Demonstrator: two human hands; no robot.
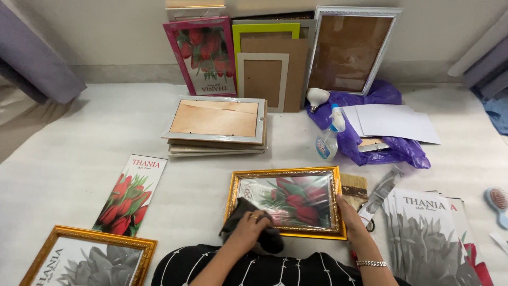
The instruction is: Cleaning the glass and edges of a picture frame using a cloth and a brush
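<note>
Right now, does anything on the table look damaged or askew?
Yes: the top frame of the flat stack has a cracked backing board, a jagged line across its upper part. The gold frame under both hands looks intact.

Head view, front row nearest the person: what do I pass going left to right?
Gold frame with grey flower print → loose tulip print → left hand on dark cloth → gold tulip frame → right hand → grey prints stack → hairbrush.

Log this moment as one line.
left hand: pressing dark cloth on gold-framed tulip picture | right hand: steadying frame edge | surface: white table
</note>
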